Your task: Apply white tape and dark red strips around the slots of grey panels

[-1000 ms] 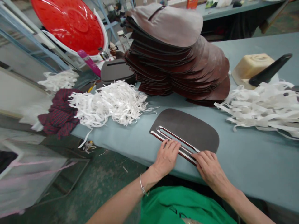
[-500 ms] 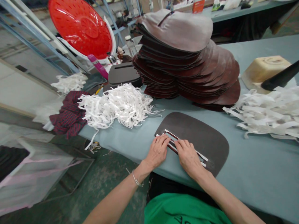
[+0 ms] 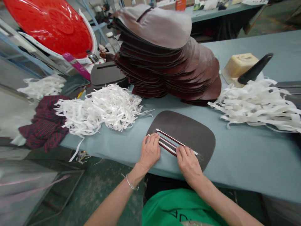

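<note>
A dark grey-brown leather panel (image 3: 181, 122) with rounded corners lies flat near the table's front edge. A long slot (image 3: 168, 139) runs across its near part, lined with white strips (image 3: 173, 138) and reddish-brown edging. My left hand (image 3: 150, 150) bends its fingers together onto the slot's left end, closed on the panel there. At the slot's right end, my right hand (image 3: 189, 161) has its fingers pressed together on the edging and strips. Both thumbs are mostly hidden. Between the hands, the middle of the slot shows the table through it.
Behind the panel rises a tall stack of brown leather pieces (image 3: 169, 62). White strips lie heaped on the left (image 3: 113, 106) and right (image 3: 258, 103). A black-handled tool (image 3: 255, 69) leans by a cream block (image 3: 241, 64). A striped cloth (image 3: 47, 121) hangs at the left edge.
My right hand has shifted toward the slot's right end, and my left sits at its left end, so more of the slot shows between them. The view has turned rightward.
</note>
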`<action>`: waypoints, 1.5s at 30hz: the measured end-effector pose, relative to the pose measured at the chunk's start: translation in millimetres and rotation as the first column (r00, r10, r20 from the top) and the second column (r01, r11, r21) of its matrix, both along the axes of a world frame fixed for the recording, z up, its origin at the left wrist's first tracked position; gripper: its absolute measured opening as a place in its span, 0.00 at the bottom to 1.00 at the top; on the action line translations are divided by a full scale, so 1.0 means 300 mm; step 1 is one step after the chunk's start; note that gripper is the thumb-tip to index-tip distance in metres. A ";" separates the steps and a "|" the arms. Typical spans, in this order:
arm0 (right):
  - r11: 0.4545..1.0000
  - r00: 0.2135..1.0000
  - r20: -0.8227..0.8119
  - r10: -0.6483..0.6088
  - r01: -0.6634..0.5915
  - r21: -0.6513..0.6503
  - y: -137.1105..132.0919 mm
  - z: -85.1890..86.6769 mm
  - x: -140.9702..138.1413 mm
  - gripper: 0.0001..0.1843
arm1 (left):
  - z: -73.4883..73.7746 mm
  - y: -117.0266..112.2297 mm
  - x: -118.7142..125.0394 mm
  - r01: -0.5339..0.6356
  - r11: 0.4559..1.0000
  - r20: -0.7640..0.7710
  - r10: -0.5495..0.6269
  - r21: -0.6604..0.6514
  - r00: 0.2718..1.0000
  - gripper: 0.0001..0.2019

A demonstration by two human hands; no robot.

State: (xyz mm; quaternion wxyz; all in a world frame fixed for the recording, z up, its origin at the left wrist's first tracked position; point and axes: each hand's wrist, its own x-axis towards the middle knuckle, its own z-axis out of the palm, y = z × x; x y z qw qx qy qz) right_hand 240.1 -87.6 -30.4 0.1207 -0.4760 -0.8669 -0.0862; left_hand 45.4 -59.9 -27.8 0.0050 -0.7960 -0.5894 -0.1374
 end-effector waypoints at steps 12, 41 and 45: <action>0.952 0.878 -0.430 -0.208 0.081 -0.295 -0.014 -0.002 0.251 0.06 | 0.019 -0.079 0.191 0.216 0.976 0.120 -0.213 -0.011 0.970 0.18; 0.728 0.777 -0.339 -0.530 0.212 -0.652 0.074 0.016 0.253 0.06 | 0.015 -0.118 0.310 0.339 0.938 0.023 -0.338 -0.076 0.941 0.21; 0.734 0.801 -0.321 -0.505 0.203 -0.648 0.074 0.017 0.249 0.03 | 0.015 -0.116 0.276 0.368 0.926 -0.012 -0.370 -0.082 0.929 0.23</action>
